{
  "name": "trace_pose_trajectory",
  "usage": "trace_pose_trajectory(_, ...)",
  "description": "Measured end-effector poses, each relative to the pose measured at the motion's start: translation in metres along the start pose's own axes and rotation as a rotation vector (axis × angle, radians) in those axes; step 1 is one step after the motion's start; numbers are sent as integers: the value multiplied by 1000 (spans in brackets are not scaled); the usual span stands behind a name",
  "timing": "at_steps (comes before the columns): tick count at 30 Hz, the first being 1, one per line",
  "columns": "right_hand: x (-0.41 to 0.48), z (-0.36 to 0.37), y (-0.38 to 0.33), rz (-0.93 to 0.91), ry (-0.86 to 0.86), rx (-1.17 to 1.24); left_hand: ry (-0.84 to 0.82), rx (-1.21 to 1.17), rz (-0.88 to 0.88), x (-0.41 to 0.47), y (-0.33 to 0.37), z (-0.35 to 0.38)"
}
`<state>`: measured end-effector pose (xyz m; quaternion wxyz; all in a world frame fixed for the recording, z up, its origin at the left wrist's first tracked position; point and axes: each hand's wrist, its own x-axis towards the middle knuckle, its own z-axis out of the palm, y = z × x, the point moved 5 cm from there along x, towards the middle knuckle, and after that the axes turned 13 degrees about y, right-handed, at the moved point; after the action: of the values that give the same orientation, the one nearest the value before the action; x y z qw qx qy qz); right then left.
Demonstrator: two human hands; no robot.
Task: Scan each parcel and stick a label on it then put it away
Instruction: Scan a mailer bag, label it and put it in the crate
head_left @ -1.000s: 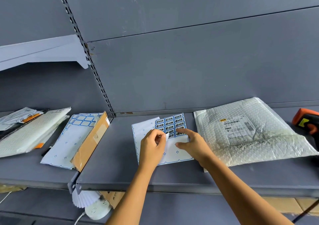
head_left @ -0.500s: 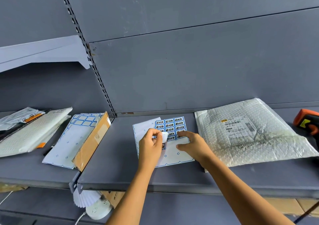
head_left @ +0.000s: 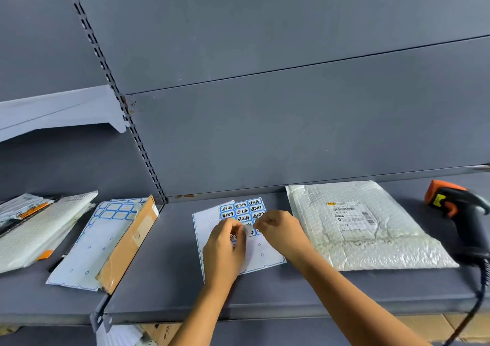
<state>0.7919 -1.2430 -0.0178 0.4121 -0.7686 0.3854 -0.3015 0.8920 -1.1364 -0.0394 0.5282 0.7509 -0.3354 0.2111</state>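
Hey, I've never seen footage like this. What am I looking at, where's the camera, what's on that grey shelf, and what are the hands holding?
No machine here: a person works with bare hands, filmed by a camera on their head, looking forward and down. On the grey shelf lie a sticker sheet, to its right a bubble mailer with a printed shipping slip, then an orange-and-black scanner. At the left are more mailers, a second sticker sheet and cardboard. The left hand pinches a small label from the sheet; the right hand has its fingertips at it, but its grip is unclear.
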Motion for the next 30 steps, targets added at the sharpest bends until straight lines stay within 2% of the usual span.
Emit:
trace_pose_trajectory(3, -2, -11, 1, 218, -54, 261, 91, 43, 175, -1, 26, 2)
trace_pose_trajectory(7, -3, -23, 3, 321, 3, 418, 190, 61, 296, 5, 52, 12)
trace_pose_trajectory(10, 0, -29, 7, 388, 25, 522, 203, 105, 409, 3, 63, 21)
trace_pose_trajectory(19, 4, -37, 26, 570, 11, 613, 214, 199, 659, -8, 77, 28)
trace_pose_trajectory(25, 9, -47, 31, 557, 24, 572, 323, 319, 785, -11, 84, 28)
trace_pose_trajectory(30, 16, -58, 34, 404, 111, 573, 279, 250, 763, -19, 93, 30)
